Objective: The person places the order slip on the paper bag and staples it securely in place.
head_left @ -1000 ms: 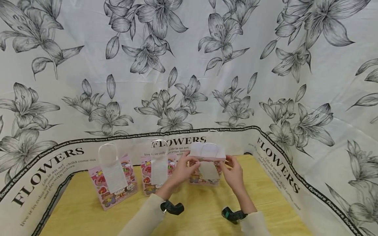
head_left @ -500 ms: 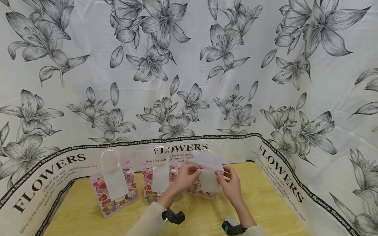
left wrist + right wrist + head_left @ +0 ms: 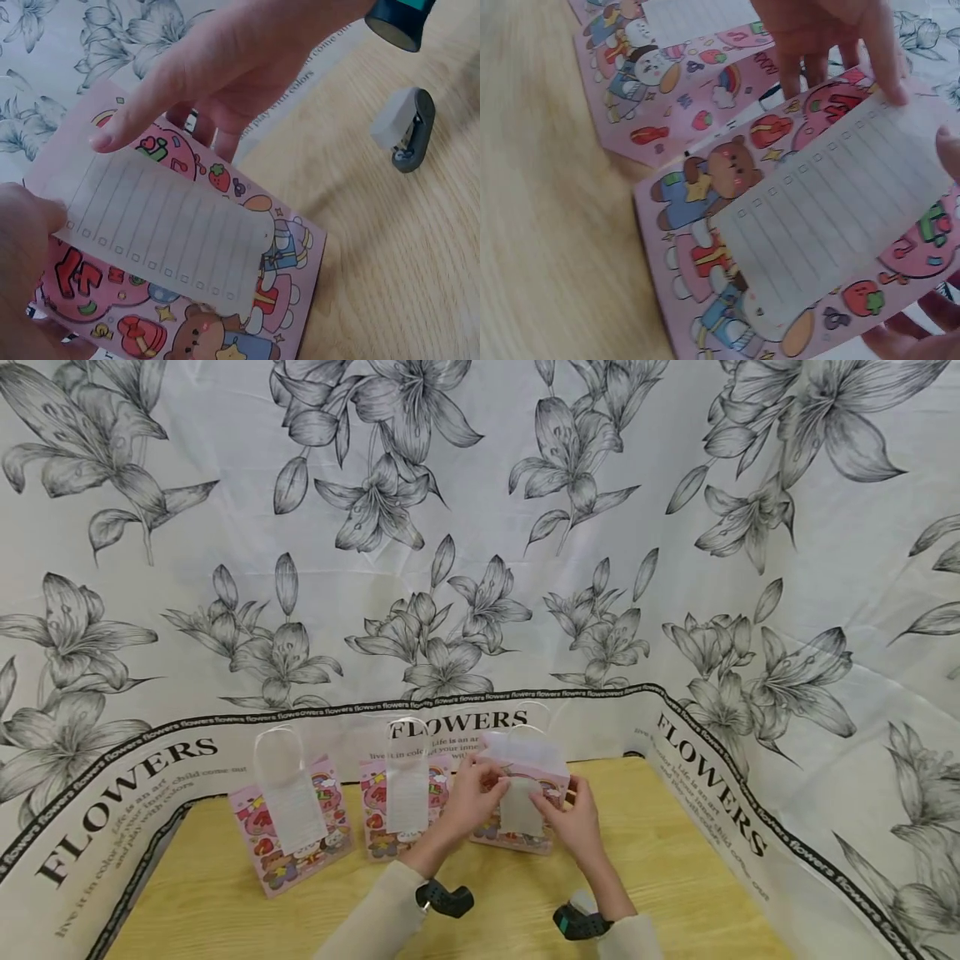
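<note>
Both hands are at the rightmost pink gift bag point(image 3: 517, 841), which has a cartoon print and clear loop handles. A lined checklist slip point(image 3: 172, 225) lies against its front. My left hand point(image 3: 472, 797) grips the bag's left side near the top, with the thumb over the slip's upper corner. My right hand point(image 3: 573, 818) holds the right side, its thumb pressing on the slip and its fingers behind the bag. In the left wrist view, a white and dark grey stapler point(image 3: 405, 127) lies on the table.
Two similar gift bags, one at the far left point(image 3: 262, 852) and one in the middle point(image 3: 375, 818), stand on the yellow wood-grain table point(image 3: 660, 877), each with a white slip on its front. A floral curtain point(image 3: 480, 527) encloses the back and sides.
My right hand has shifted from the bag's right edge leftward, bringing its thumb onto the slip. The bag has tilted slightly, and my left hand keeps its hold. The other bags stay put.
</note>
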Demonstrator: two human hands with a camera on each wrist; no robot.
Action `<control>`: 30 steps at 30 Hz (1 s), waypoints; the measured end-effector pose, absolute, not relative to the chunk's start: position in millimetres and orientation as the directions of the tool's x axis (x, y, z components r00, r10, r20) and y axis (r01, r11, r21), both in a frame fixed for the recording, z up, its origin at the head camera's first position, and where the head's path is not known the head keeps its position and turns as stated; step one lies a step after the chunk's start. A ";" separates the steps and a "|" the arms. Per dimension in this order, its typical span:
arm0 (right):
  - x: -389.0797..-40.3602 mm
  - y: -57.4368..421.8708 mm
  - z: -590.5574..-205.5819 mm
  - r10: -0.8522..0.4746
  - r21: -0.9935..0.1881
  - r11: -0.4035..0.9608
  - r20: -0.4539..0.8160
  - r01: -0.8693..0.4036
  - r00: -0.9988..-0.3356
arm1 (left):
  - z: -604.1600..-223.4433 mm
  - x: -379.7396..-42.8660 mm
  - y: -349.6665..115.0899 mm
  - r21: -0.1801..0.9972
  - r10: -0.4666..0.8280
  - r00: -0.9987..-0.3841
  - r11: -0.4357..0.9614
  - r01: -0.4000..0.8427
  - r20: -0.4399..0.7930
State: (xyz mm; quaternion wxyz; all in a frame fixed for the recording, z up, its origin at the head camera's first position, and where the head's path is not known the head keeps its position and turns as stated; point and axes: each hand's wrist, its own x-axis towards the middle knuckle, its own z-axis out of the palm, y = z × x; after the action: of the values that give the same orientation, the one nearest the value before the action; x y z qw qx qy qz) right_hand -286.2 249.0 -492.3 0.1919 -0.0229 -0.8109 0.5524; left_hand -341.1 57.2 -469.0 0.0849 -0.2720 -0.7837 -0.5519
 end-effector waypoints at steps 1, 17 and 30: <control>-284.9 248.7 -496.2 0.256 -0.906 0.390 0.279 -0.165 -0.925 | -469.8 -339.2 58.0 0.822 0.348 -0.839 0.247 0.513 0.419; -293.9 268.9 -481.1 0.174 -0.787 0.506 0.495 -0.354 -0.852 | -466.2 -333.2 58.8 0.687 0.385 -0.785 0.386 0.615 0.486; -306.3 272.9 -459.7 0.103 -0.718 0.617 0.479 -0.322 -0.872 | -445.6 -338.0 61.7 0.528 0.383 -0.760 0.555 0.643 0.525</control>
State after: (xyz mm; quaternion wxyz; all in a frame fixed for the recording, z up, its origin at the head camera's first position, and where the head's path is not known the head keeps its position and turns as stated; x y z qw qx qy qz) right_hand -306.3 272.9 -459.7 0.2451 0.0632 -0.8651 0.4330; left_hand -338.0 61.7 -445.6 0.1777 -0.2971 -0.8636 -0.3666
